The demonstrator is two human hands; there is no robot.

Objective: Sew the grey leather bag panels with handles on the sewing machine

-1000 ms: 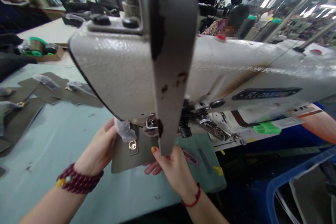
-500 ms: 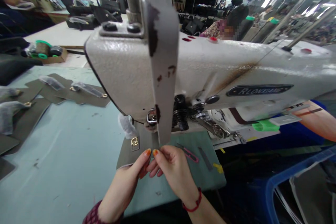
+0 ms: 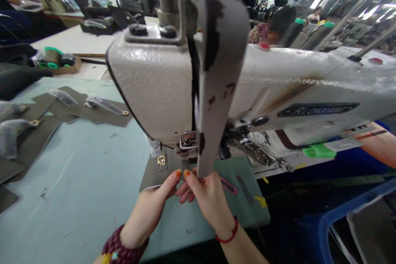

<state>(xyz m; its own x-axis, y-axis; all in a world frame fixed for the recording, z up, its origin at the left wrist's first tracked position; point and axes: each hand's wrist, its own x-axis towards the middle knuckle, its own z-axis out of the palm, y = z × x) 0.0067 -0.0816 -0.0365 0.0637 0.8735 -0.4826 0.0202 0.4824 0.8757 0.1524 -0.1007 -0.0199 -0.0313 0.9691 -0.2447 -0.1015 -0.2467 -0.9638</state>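
One flat, grey-brown panel (image 3: 152,176) bearing a shiny gold-tone metal buckle (image 3: 161,160); left hand (image 3: 151,207) and right hand (image 3: 208,198) pinch its near edge, thumbs slightly apart.

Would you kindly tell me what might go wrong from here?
The left hand and right hand are close to the sewing machine, so either might get pinched. The gold buckle on the gray panel sits near the sewing machine and might snag. Pink thread snips beside the right hand might get knocked.
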